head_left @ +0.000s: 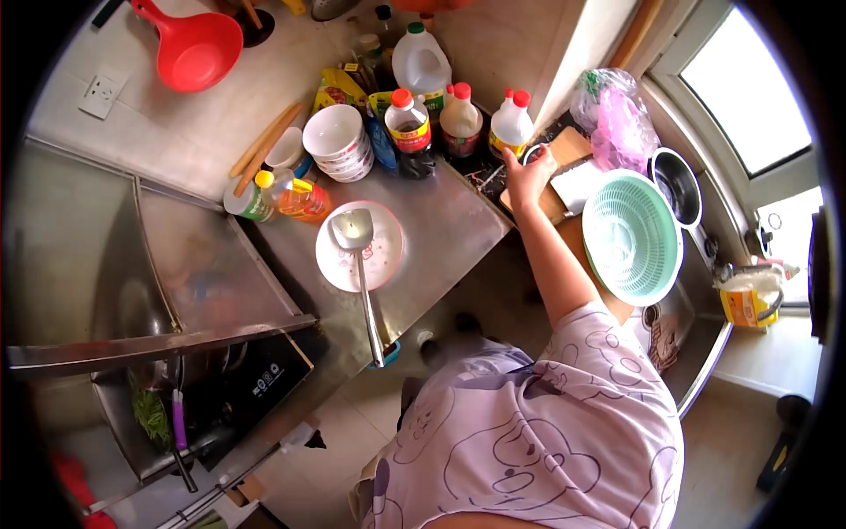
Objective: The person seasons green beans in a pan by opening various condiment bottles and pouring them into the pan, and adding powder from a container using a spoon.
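My right hand (530, 179) reaches out to the counter corner at the back right, its fingers curled around a small dark, white-rimmed thing (531, 154) that I cannot make out. Just beyond the fingertips stands a plastic bottle (511, 123) with a red cap and yellow label. Beside the hand lie a wooden cutting board (568, 150) and a flat white blade-like piece (577, 186). A mint-green colander (633, 236) sits to the right of my forearm. My left hand is out of view. On the steel counter, a spatula (353, 231) rests across a white plate (388, 251).
Stacked bowls (337, 132), an oil bottle (304, 201) and sauce bottles (408, 119) line the wall. Plastic bags (621, 128) and a dark pot (676, 187) are by the window. At lower left is a wok (154, 414) with greens. A red ladle (198, 57) hangs above.
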Motion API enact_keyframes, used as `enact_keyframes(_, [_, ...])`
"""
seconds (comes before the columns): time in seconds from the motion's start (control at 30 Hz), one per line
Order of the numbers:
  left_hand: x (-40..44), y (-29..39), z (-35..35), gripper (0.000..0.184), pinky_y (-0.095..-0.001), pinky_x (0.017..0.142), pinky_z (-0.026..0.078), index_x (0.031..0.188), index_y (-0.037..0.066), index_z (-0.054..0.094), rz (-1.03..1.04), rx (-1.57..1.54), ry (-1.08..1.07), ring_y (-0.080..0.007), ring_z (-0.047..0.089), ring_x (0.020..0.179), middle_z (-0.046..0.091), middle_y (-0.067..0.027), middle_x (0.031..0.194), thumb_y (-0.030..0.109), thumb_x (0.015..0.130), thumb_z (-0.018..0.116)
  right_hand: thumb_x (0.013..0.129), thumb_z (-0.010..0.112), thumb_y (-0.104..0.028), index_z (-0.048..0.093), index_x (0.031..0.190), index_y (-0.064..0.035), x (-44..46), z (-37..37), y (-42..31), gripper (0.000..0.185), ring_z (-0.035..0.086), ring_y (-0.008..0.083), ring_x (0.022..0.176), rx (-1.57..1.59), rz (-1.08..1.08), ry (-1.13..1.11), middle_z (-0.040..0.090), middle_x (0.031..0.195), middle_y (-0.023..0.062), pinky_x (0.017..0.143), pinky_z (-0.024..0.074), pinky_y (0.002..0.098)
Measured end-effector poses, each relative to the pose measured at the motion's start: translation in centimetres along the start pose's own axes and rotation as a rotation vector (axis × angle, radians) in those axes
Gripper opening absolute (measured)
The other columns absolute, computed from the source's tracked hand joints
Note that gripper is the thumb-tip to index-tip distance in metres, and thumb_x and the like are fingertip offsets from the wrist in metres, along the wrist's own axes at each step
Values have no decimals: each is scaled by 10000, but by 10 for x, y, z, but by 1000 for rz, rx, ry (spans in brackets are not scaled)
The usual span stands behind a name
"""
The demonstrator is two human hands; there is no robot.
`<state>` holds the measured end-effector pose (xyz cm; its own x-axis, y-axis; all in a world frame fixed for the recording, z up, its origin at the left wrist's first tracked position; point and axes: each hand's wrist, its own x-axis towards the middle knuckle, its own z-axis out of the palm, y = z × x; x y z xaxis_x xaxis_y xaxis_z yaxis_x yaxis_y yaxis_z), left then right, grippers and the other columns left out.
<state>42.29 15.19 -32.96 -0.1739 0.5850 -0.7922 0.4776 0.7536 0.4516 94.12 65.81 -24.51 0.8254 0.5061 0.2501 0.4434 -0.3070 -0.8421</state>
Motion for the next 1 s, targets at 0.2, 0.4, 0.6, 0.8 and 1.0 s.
enact_keyframes(0.2, [-22, -29, 31, 344, -260, 745, 503, 1272, 95, 581, -150, -49, 142, -144, 636, 844, 664, -64, 1010, 245, 963, 561, 506, 941, -259, 267, 1388, 23, 35, 42, 29, 1146, 394, 358, 1274, 286, -146, -192, 420, 1336, 212, 1081, 330, 415])
enact_keyframes(0.4, [-31, -40, 49, 337, -270, 727, 510, 1264, 97, 585, -216, -94, 216, -152, 640, 816, 669, -76, 996, 238, 958, 563, 533, 918, -180, 294, 1365, -17, 36, 59, 29, 1053, 437, 326, 1232, 329, -141, -128, 441, 1297, 170, 1055, 351, 409])
enact_keyframes(0.6, [-29, -69, 59, 331, -279, 709, 517, 1255, 99, 589, -163, -160, 284, -161, 645, 787, 673, -88, 982, 231, 953, 566, 579, 885, -257, 369, 1285, 3, 43, 48, 27, 912, 510, 280, 1148, 478, -147, -88, 492, 1215, 156, 997, 404, 392])
enact_keyframes(0.8, [-29, -83, 47, 327, -294, 660, 520, 1245, 102, 594, 9, -274, 364, -166, 643, 725, 675, -98, 939, 230, 945, 572, 604, 867, -211, 348, 1298, 8, 18, -54, -56, 894, 532, 237, 1127, 546, -231, -196, 510, 1217, 136, 974, 426, 371])
enact_keyframes(1.0, [-109, 139, -25, 239, -272, 635, 491, 1143, 58, 648, 426, -91, 464, -153, 621, 718, 650, -100, 840, 134, 921, 601, 549, 852, -288, 458, 1251, 54, -80, -187, -132, 875, 613, 224, 979, 892, -241, -1032, 621, 1090, 127, 850, 507, 374])
